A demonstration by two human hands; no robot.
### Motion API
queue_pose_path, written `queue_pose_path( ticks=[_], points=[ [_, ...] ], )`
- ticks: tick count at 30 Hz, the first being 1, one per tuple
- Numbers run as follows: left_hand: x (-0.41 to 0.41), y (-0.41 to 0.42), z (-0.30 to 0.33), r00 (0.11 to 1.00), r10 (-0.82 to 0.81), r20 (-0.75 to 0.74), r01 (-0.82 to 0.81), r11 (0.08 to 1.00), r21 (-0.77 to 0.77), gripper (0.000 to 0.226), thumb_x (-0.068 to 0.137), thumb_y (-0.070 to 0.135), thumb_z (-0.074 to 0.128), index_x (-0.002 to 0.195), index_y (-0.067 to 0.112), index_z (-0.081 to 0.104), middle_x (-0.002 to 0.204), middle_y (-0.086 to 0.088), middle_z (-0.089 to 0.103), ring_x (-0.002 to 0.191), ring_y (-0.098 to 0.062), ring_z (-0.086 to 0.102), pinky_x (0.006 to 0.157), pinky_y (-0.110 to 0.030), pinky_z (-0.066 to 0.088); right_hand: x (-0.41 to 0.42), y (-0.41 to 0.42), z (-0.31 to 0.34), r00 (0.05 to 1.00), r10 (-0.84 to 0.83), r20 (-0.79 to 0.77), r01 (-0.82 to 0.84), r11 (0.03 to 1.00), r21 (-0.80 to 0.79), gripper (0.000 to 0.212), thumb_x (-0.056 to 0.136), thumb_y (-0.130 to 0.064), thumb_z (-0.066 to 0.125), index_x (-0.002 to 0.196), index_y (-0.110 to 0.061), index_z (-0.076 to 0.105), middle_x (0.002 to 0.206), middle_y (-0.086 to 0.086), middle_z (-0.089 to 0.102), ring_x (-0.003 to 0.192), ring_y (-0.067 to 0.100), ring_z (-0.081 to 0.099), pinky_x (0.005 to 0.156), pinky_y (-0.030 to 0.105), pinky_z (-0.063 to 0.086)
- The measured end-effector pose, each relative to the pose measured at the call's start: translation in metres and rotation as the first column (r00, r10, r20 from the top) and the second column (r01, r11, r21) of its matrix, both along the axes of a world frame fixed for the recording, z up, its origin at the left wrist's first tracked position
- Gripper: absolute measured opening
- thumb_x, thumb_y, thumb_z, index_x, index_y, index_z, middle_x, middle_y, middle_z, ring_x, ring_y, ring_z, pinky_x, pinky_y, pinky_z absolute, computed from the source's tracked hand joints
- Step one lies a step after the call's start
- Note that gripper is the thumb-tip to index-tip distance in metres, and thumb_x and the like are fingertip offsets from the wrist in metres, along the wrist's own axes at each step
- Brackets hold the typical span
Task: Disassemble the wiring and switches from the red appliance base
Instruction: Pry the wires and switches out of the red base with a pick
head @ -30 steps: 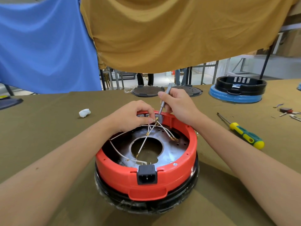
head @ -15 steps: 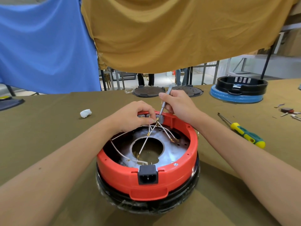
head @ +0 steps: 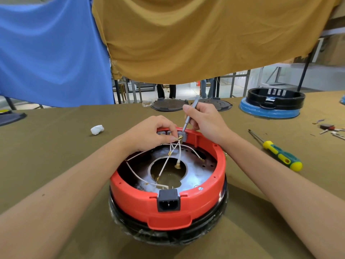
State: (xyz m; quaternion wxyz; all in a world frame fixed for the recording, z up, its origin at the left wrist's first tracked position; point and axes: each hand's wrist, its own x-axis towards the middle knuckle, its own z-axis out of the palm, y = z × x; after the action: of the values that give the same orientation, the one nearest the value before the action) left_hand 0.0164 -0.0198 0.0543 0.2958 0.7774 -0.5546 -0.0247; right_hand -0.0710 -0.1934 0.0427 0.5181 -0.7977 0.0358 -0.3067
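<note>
The red appliance base [head: 141,199] sits upside down on the olive cloth, its black power socket [head: 169,202] facing me. Inside it, white wires [head: 166,166] with brass terminals cross over the round central hole. At the far rim, my left hand [head: 151,132] pinches a brass terminal on a wire against the grey switch [head: 183,136]. My right hand [head: 202,120] grips thin metal tweezers [head: 189,116], whose tip meets that same terminal.
A yellow-and-green screwdriver [head: 280,154] lies right of the base. Small removed parts [head: 329,128] lie at the far right. A black ring on a blue base [head: 270,106], two dark round plates [head: 168,105] and a white wad [head: 97,129] sit farther back.
One white wire with its brass end has come free and now hangs over the central hole. Both hands stay at the far rim.
</note>
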Motion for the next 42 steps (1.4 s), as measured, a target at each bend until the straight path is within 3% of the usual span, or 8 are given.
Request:
queue_pose_path(
  ticks=[3, 6, 10, 18, 23, 26, 32, 42],
  points=[
    [0.001, 0.000, 0.000, 1.000, 0.012, -0.004, -0.012, 1.000, -0.008, 0.006, 0.087, 0.014, 0.073, 0.084, 0.018, 0.074, 0.110, 0.003, 0.068, 0.110, -0.006, 0.058, 0.098, -0.021, 0.041, -0.001, 0.001, 0.001, 0.999, -0.003, -0.038, 0.001, 0.999, -0.052, 0.034, 0.100, -0.030, 0.057, 0.076, -0.006, 0.062, 0.051, -0.004, 0.048, 0.046, 0.009, 0.040, 0.052, 0.022, 0.036],
    [0.003, 0.001, -0.001, 0.999, 0.017, -0.030, -0.017, 1.000, -0.020, 0.003, 0.085, 0.016, 0.075, 0.085, 0.018, 0.075, 0.111, 0.007, 0.069, 0.109, 0.006, 0.058, 0.094, -0.011, 0.039, -0.002, 0.001, 0.001, 1.000, -0.005, -0.022, 0.004, 0.999, -0.052, 0.036, 0.101, -0.029, 0.056, 0.077, -0.002, 0.063, 0.051, -0.003, 0.047, 0.044, 0.008, 0.038, 0.050, 0.021, 0.034],
    [0.003, 0.002, 0.000, 0.994, 0.045, -0.095, -0.054, 0.994, -0.096, 0.012, 0.078, 0.017, 0.081, 0.087, 0.017, 0.073, 0.107, 0.004, 0.070, 0.099, 0.000, 0.064, 0.084, -0.002, 0.041, -0.003, 0.001, 0.002, 1.000, -0.003, -0.031, 0.002, 0.998, -0.060, 0.041, 0.101, -0.029, 0.056, 0.082, 0.006, 0.062, 0.051, -0.004, 0.047, 0.045, 0.007, 0.037, 0.051, 0.020, 0.034],
    [-0.001, 0.006, 0.004, 0.992, 0.055, -0.118, -0.067, 0.993, -0.101, 0.020, 0.078, 0.011, 0.074, 0.094, 0.020, 0.065, 0.105, 0.007, 0.068, 0.097, -0.001, 0.063, 0.080, -0.010, 0.047, -0.006, 0.002, 0.002, 0.999, 0.024, -0.039, -0.026, 0.998, -0.056, 0.045, 0.101, -0.030, 0.057, 0.084, 0.012, 0.060, 0.051, -0.005, 0.047, 0.046, 0.007, 0.039, 0.053, 0.021, 0.036],
    [-0.002, 0.006, 0.010, 0.993, 0.121, 0.012, -0.121, 0.988, 0.098, 0.026, 0.083, 0.030, 0.072, 0.101, 0.028, 0.054, 0.100, 0.010, 0.064, 0.094, -0.011, 0.062, 0.086, -0.031, 0.049, -0.007, 0.004, 0.002, 1.000, 0.002, 0.027, -0.001, 0.999, -0.040, 0.044, 0.101, -0.029, 0.056, 0.078, 0.008, 0.057, 0.052, -0.001, 0.046, 0.051, 0.015, 0.039, 0.059, 0.034, 0.037],
    [0.000, 0.011, 0.010, 0.983, 0.154, 0.100, -0.171, 0.967, 0.187, 0.028, 0.087, 0.043, 0.068, 0.104, 0.031, 0.050, 0.099, 0.013, 0.062, 0.091, -0.008, 0.060, 0.080, -0.030, 0.046, -0.009, 0.006, 0.002, 0.999, 0.031, 0.040, -0.031, 0.999, -0.016, 0.037, 0.101, -0.029, 0.056, 0.076, -0.003, 0.061, 0.055, 0.002, 0.050, 0.054, 0.017, 0.043, 0.059, 0.032, 0.040],
    [-0.003, 0.022, 0.000, 0.988, 0.070, 0.139, -0.078, 0.996, 0.047, 0.014, 0.089, 0.035, 0.068, 0.088, 0.033, 0.055, 0.082, 0.025, 0.058, 0.074, 0.007, 0.053, 0.063, -0.014, 0.033, -0.013, 0.009, 0.004, 0.993, 0.107, 0.055, -0.109, 0.994, 0.029, 0.033, 0.101, -0.023, 0.057, 0.084, 0.004, 0.066, 0.066, -0.002, 0.062, 0.057, 0.006, 0.056, 0.064, 0.019, 0.051],
    [-0.001, 0.022, 0.000, 0.993, -0.001, 0.122, -0.003, 1.000, 0.026, 0.001, 0.088, 0.033, 0.070, 0.089, 0.033, 0.071, 0.096, 0.017, 0.068, 0.093, -0.002, 0.061, 0.089, -0.034, 0.047, -0.019, 0.014, 0.003, 0.995, 0.080, 0.059, -0.072, 0.990, -0.122, 0.023, 0.097, -0.020, 0.062, 0.083, -0.002, 0.064, 0.072, 0.003, 0.069, 0.065, 0.011, 0.066, 0.070, 0.029, 0.056]
  ],
)
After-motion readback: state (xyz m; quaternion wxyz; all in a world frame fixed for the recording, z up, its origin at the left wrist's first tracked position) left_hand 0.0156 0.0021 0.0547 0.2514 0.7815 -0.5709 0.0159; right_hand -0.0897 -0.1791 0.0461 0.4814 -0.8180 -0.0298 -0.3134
